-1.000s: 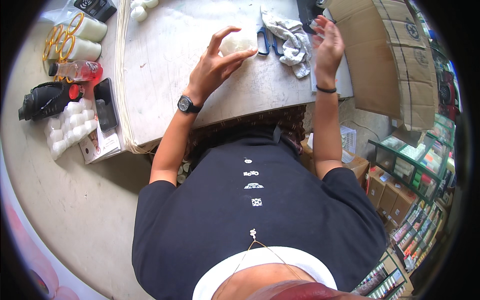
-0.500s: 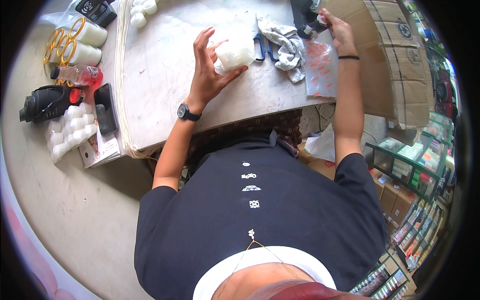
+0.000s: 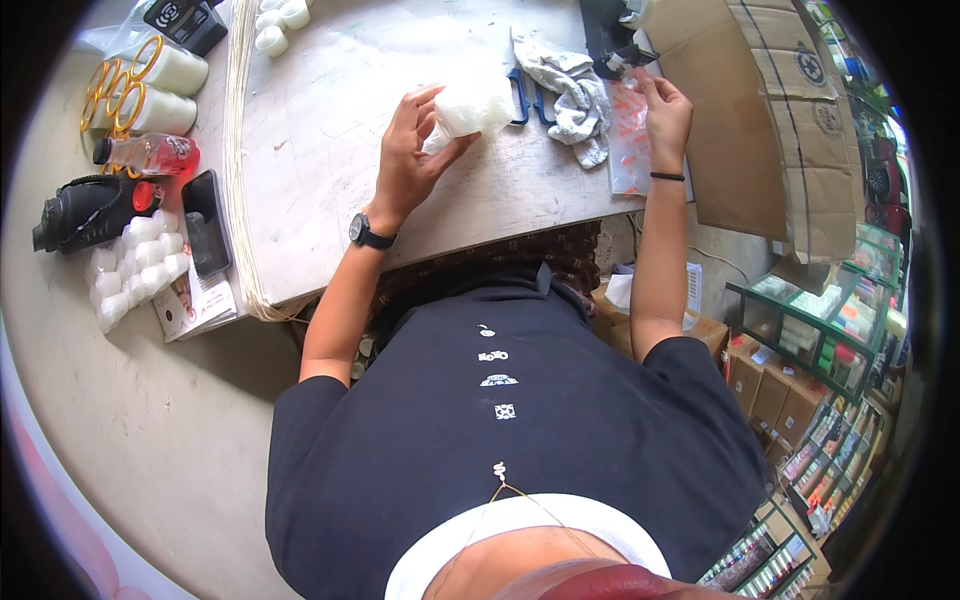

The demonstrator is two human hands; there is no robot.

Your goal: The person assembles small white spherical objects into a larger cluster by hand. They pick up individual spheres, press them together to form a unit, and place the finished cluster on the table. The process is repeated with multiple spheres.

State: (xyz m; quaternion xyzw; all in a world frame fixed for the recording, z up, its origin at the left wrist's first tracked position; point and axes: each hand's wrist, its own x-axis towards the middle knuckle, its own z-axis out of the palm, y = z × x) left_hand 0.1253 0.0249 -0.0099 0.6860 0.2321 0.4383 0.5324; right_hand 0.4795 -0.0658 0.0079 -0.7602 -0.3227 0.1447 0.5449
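Observation:
My left hand (image 3: 408, 150) is wrapped around a white bundle in clear plastic (image 3: 470, 108), its thumb below and its fingers behind. The bundle is held at the table's middle, and glare washes out its detail. At the right, my right hand (image 3: 668, 115) is closed in a pinch on what looks like a short strip of clear tape (image 3: 630, 80). Just beyond those fingertips is a black tape dispenser (image 3: 612, 62). Below the right hand lies a clear plastic sheet with red marks (image 3: 628, 140).
Blue-handled scissors (image 3: 519, 98) and a crumpled grey-white cloth (image 3: 578, 110) lie between my hands. A cardboard box (image 3: 735, 120) stands at the right. White cords (image 3: 240, 170) run along the left edge, beside a phone (image 3: 206, 225), bottles (image 3: 150, 153) and white candle-like cylinders (image 3: 165, 112).
My right hand has come back toward me from the tape dispenser, fingers pinched. The left fingers have curled closer around the white bundle, which stays nearly in place.

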